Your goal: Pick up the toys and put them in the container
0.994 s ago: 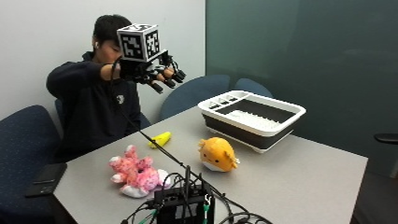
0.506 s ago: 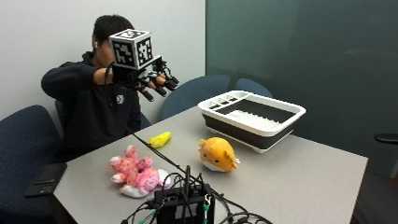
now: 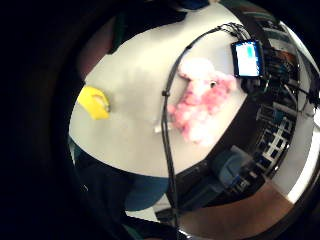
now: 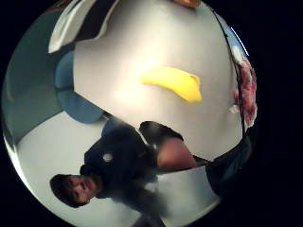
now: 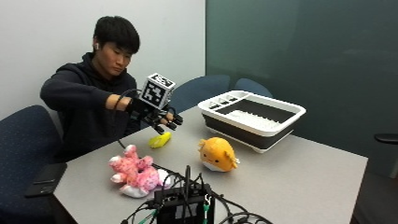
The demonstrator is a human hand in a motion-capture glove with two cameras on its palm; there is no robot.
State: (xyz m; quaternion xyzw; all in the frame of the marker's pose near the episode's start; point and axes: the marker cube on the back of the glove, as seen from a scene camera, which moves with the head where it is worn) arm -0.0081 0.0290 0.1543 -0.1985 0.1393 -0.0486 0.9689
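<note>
My gloved right hand (image 5: 160, 119) hangs just above a small yellow toy (image 5: 159, 139) near the table's back edge, fingers loosely spread and holding nothing. The yellow toy (image 4: 173, 82) (image 3: 93, 102) lies on the grey table. A pink plush (image 5: 133, 171) (image 3: 200, 102) lies at the front left. An orange round plush (image 5: 217, 154) sits mid-table. The white-rimmed dark container (image 5: 252, 116) stands at the back right with no toy showing in it.
A black device with cables (image 5: 183, 205) sits at the table's front edge, beside the pink plush. Blue chairs (image 5: 202, 91) stand behind the table and at its left. The table (image 5: 298, 182) has bare surface at the right.
My right hand has come down from face height to just above the yellow toy. The toys and container have not moved.
</note>
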